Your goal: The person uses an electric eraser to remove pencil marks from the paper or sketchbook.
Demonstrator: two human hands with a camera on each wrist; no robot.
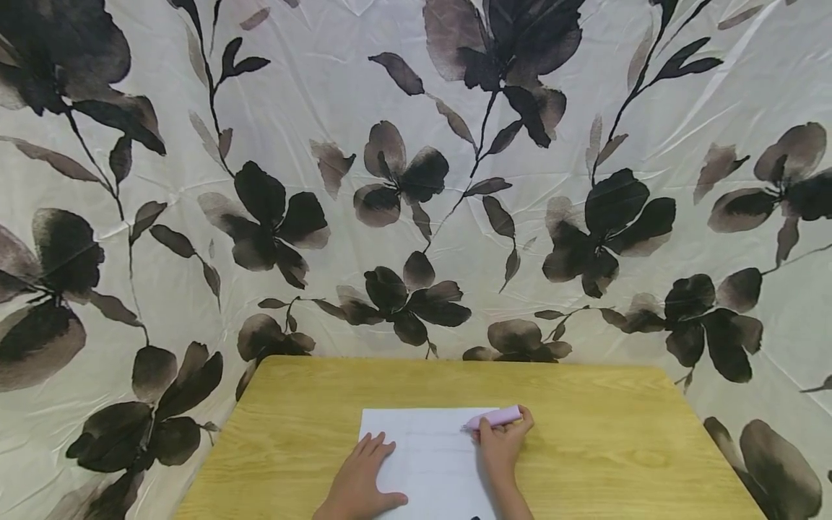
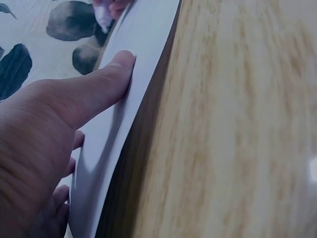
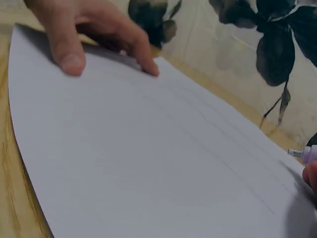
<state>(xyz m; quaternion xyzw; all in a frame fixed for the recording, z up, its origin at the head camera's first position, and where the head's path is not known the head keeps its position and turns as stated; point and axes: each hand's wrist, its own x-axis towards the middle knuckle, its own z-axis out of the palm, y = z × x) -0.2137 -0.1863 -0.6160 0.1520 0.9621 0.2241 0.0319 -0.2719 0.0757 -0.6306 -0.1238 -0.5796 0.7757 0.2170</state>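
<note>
A white sheet of paper (image 1: 438, 491) lies on the table, with a few faint lines across its upper part. My left hand (image 1: 364, 477) rests on its left side, fingers spread and thumb stretched out over the paper. Near the top right corner, my right hand (image 1: 503, 451) grips a thick lilac pen-shaped tool (image 1: 502, 417) between thumb and fingers. Its narrow tip points left, close over the paper. In the right wrist view the tool's metallic tip (image 3: 295, 152) shows at the right edge. The sheet's near edge bows up off the wood in the left wrist view.
The yellow wood-grain table (image 1: 604, 448) extends on both sides of the sheet. Behind it hangs a white cloth (image 1: 507, 238) printed with dark flowers. A small dark thing (image 1: 476, 517) peeks in at the bottom of the head view, over the paper.
</note>
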